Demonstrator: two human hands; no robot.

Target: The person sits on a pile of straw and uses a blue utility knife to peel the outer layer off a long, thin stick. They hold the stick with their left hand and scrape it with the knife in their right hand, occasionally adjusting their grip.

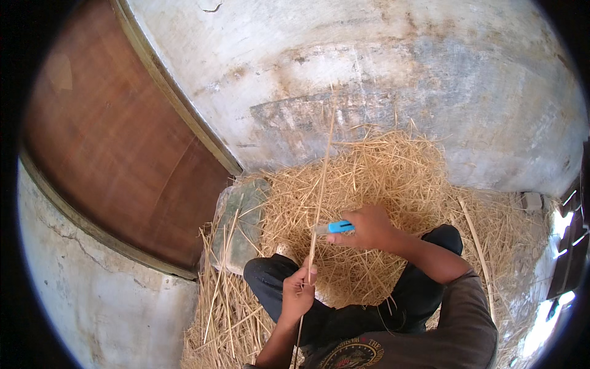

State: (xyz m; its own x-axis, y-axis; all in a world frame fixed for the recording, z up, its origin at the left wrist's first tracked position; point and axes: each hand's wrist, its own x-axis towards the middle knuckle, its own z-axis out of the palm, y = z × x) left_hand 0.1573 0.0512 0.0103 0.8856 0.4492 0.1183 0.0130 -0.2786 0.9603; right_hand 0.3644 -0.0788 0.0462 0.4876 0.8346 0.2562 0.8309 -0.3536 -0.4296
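My left hand (298, 293) is closed round a long thin pale strip (322, 184), perhaps bamboo or cane. The strip rises from my lap past the straw toward the wall, and its lower end runs down beside my left forearm. In my right hand (370, 227) is a blue utility knife (341, 227), gripped with its blade out to the left. That blade meets or lies right beside the strip, a little above my left hand; whether it cuts in I cannot tell.
Loose straw (393, 166) covers the floor around my crossed legs. A flat greenish stone slab (238, 224) lies left of my knee, near a brown door (123, 141). Ahead stands a stained whitewashed wall (381, 67). A longer pale stick (476, 246) lies at the right.
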